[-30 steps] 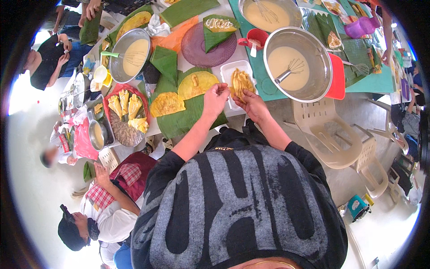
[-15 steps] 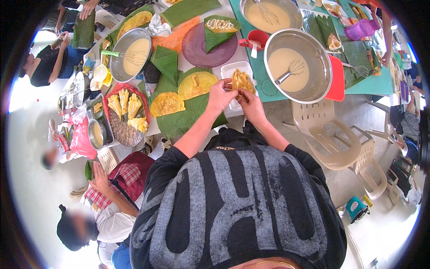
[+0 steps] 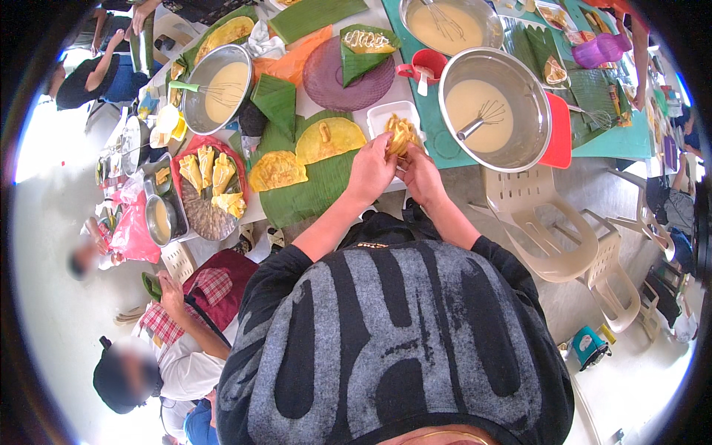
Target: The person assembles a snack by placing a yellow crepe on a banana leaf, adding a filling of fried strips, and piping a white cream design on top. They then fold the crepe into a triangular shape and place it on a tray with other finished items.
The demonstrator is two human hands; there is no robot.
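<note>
My left hand (image 3: 373, 169) and my right hand (image 3: 425, 176) are close together at the table's near edge. Their fingers curl around a bunch of glossy yellow food strips (image 3: 401, 138), whose exact kind I cannot make out. Just beyond the fingers is a white foam container (image 3: 380, 114), partly hidden by the strips. To the left, a banana leaf (image 3: 315, 191) bears two flat yellow crepes: one crepe (image 3: 345, 136) has a small piece of food on top, while the browner crepe (image 3: 277, 172) lies plain beside it.
Bowls of pale batter with whisks stand at the left (image 3: 194, 111) and right (image 3: 538, 111). A purple plate (image 3: 315, 81) holds a leaf-wrapped crepe; a red cup (image 3: 428, 65) is nearby. Beige chairs (image 3: 560, 241) stand at right. A person in a cap (image 3: 119, 378) works at lower left.
My hands have moved from pinching at the container's near side to cupping a bunch of strips, slightly nearer me. The co-worker at lower left has shifted the hand with the green leaf.
</note>
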